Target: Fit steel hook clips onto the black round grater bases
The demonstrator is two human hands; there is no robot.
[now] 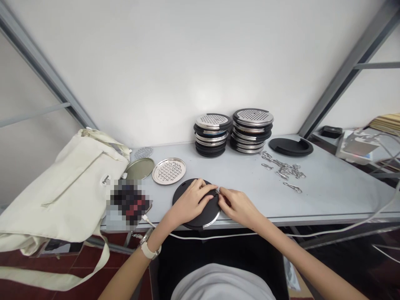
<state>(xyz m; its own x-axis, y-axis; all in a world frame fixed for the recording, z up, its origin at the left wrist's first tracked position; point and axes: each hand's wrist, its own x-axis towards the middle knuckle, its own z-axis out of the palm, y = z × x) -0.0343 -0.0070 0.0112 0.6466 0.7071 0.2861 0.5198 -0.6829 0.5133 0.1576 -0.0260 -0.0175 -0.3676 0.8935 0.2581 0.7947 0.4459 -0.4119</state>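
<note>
A round black disc [209, 210] with a silver rim showing along its lower right lies at the table's front edge. My left hand [194, 200] rests across its top, fingers stretched out and apart, with index finger and thumb pointing toward the right edge. There my right hand [234, 202] has its fingers closed in a pinch on a small silver metal clip [217, 191]; the fingers cover most of it. Silver metal clips [286, 170] like carabiners lie loose to the right. Left of the disc is a round metal grater plate [169, 171] with raised holes.
Two stacks of black and silver discs, a left stack [211, 135] and a right stack [251, 131], stand by the wall. Nearby lie a black ring-edged lid [290, 147] and an olive round plate [140, 168]. A cream bag [68, 183] and a white cable [218, 237] border the workspace.
</note>
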